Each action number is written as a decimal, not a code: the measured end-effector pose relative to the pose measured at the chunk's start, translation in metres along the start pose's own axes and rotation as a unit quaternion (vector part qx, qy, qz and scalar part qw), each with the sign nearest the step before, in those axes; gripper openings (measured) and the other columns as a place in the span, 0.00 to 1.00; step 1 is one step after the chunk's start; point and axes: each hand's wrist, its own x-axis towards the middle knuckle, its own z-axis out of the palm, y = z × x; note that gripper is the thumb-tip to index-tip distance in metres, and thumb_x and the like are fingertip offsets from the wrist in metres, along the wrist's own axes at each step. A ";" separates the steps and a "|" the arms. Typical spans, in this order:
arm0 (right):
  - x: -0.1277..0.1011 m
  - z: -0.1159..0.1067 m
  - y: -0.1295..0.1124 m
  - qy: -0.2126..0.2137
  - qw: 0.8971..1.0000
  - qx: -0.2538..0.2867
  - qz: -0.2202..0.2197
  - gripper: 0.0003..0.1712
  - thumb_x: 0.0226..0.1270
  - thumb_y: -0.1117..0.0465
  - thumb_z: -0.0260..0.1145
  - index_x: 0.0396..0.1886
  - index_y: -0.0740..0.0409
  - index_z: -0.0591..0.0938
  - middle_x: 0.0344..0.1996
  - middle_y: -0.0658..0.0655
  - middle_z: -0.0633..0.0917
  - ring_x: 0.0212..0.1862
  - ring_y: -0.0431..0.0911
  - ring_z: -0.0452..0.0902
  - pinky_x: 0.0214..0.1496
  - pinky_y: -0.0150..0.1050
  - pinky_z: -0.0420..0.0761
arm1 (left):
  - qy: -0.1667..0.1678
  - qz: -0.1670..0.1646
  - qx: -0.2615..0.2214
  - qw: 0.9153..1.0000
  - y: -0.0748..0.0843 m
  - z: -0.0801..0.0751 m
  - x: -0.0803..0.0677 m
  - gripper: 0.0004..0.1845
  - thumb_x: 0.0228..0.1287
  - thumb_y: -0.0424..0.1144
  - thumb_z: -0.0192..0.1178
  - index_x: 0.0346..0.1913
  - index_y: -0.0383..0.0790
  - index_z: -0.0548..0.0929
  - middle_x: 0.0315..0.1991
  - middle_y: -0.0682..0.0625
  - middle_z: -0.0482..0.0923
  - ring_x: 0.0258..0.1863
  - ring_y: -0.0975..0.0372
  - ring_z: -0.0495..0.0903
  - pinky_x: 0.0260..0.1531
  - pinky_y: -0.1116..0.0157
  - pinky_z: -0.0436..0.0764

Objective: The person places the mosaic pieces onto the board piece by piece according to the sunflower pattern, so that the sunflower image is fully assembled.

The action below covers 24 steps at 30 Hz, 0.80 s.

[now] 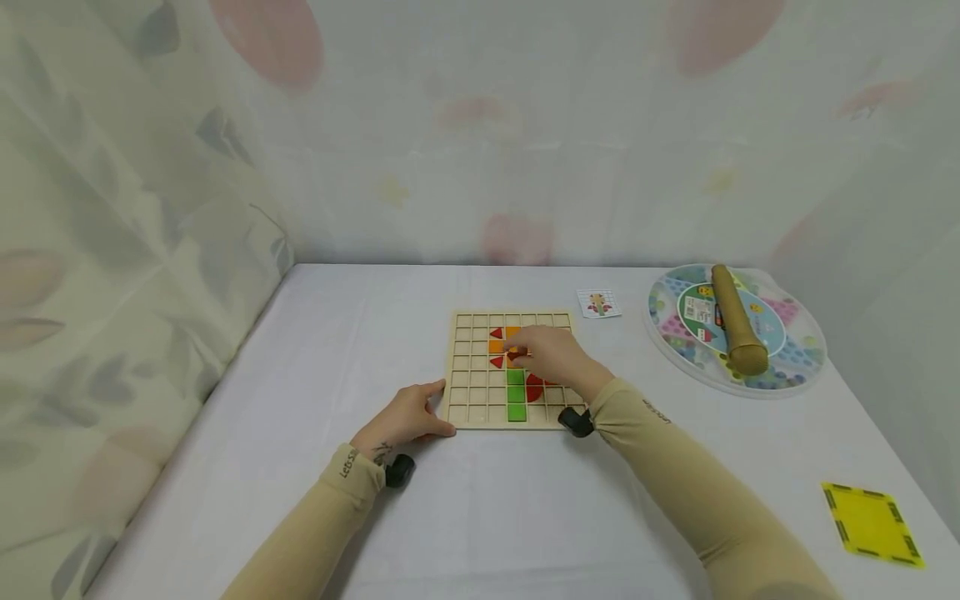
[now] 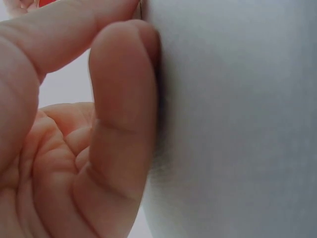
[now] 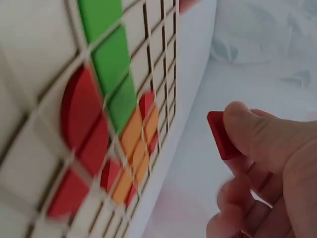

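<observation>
A pale wooden grid board lies on the white table. On it are several green square tiles, orange tiles and red pieces, some triangular, some curved. My left hand rests at the board's near left corner, index finger on the left edge and thumb at the near edge; the left wrist view shows mostly its fingers. Above the orange tiles, my right hand pinches a small flat red tile between thumb and fingers. It hides part of the board in the head view.
Behind the board's right corner lies a small pattern card. To the right is a round patterned lid with a brown club-shaped object across it. A yellow square with black marks lies near the right edge. Patterned curtains surround the table.
</observation>
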 end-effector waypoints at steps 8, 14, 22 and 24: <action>0.019 0.022 -0.015 -0.005 0.987 0.145 0.074 0.10 0.60 0.67 0.63 0.42 0.61 0.81 0.29 0.53 0.80 0.30 0.43 0.72 0.30 0.33 0.71 | -0.005 0.005 -0.005 1.000 -0.004 0.001 0.005 0.51 0.41 0.40 0.75 0.70 0.43 0.59 0.17 0.48 0.74 0.13 0.64 0.70 0.17 0.69 0.68; 0.027 0.036 -0.019 -0.020 0.988 0.105 0.115 0.10 0.58 0.70 0.63 0.40 0.61 0.83 0.37 0.55 0.81 0.31 0.44 0.71 0.29 0.32 0.70 | -0.005 0.001 -0.005 1.000 -0.004 0.000 0.004 0.51 0.41 0.40 0.75 0.70 0.44 0.59 0.18 0.48 0.74 0.13 0.63 0.70 0.17 0.69 0.68; 0.031 0.043 -0.023 -0.042 0.990 0.056 0.122 0.13 0.58 0.71 0.60 0.42 0.60 0.84 0.45 0.57 0.82 0.42 0.47 0.74 0.46 0.40 0.75 | -0.005 -0.002 -0.007 1.000 -0.002 0.000 0.002 0.51 0.40 0.40 0.75 0.70 0.44 0.59 0.18 0.48 0.74 0.13 0.63 0.70 0.16 0.69 0.68; 0.031 0.044 -0.024 -0.039 0.991 0.048 0.117 0.13 0.57 0.71 0.60 0.41 0.60 0.84 0.44 0.57 0.83 0.42 0.47 0.75 0.47 0.40 0.76 | -0.005 -0.002 -0.008 1.000 -0.002 0.000 0.001 0.51 0.40 0.40 0.75 0.70 0.44 0.59 0.18 0.48 0.74 0.13 0.64 0.70 0.16 0.69 0.68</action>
